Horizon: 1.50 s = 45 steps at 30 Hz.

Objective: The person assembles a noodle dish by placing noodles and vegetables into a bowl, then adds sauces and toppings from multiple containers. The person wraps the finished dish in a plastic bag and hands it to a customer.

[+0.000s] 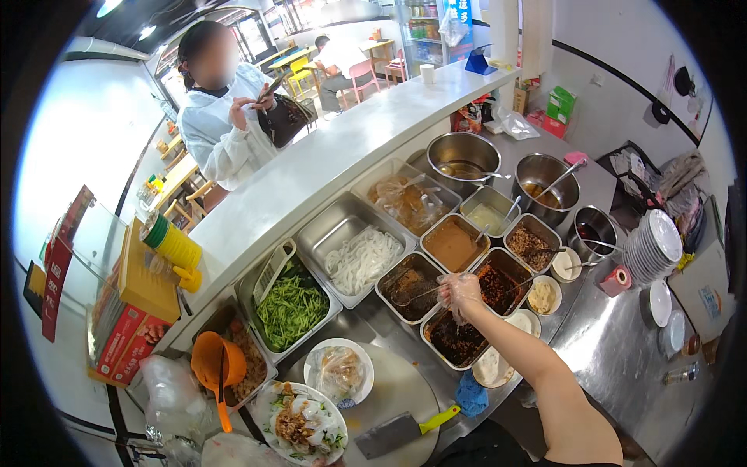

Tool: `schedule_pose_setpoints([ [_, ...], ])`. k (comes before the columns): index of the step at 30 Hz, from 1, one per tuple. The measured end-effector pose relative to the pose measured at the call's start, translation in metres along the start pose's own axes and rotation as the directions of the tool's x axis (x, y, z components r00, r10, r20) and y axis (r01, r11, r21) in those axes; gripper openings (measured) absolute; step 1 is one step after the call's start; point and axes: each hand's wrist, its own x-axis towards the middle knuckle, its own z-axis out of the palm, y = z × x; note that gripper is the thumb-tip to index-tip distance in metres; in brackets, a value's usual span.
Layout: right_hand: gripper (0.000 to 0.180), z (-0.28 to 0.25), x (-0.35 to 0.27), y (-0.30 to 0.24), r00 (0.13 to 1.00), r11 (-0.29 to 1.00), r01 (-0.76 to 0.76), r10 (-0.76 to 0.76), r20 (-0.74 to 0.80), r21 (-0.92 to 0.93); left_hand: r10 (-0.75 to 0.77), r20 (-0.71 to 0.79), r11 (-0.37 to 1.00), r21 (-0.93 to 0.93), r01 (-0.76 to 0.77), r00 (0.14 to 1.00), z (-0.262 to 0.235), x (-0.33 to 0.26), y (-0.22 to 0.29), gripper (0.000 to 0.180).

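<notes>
A red and yellow carton (pixel 132 323) stands far left; green boxes (pixel 562 103) sit far right.

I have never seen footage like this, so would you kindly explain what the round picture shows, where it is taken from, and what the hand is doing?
The picture comes from a fisheye camera worn on a person's head and looking down, so straight edges bend near the rim. No machine is involved: the bare forearm from the lower edge is the wearer's own. The right hand, in a thin clear glove, reaches over the rectangular steel tray of dark red chilli sauce; whether it grips a spoon handle I cannot tell. The left hand is out of view. Nearby lie a steel tray of white flat noodles, a steel tray of green shredded vegetable, a white plate of dressed noodles and a cleaver with a yellow handle. Behind the counter a person in white stands.
</notes>
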Motion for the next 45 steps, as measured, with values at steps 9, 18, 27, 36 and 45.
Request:
schedule_pose_setpoints([
  [9,0.013,0.009,-0.020,-0.011,0.983,0.952,0.179,-0.181,0.014,-0.247,0.113,-0.098,0.986,0.136,-0.099,0.989,0.040,-0.016,-0.006,0.053],
  [18,0.013,0.003,-0.020,-0.008,0.941,0.852,0.333,-0.325,0.091,-0.404,0.146,-0.361,0.989,0.024,-0.147,0.921,0.056,-0.030,0.000,0.066],
  [27,0.015,0.002,-0.026,-0.017,0.954,0.885,0.298,-0.285,0.091,-0.357,0.129,-0.300,0.988,-0.041,-0.148,0.945,0.038,-0.045,0.008,0.069],
  [36,0.019,-0.024,0.001,0.010,0.924,0.787,0.382,-0.333,0.187,-0.485,0.018,-0.363,0.995,-0.082,-0.052,0.932,-0.011,-0.045,-0.012,0.056],
  [45,0.016,0.071,-0.167,0.016,0.698,0.450,0.716,-0.440,0.566,-0.534,-0.009,-0.355,0.999,-0.036,-0.004,0.935,-0.030,-0.068,0.005,0.054],
])
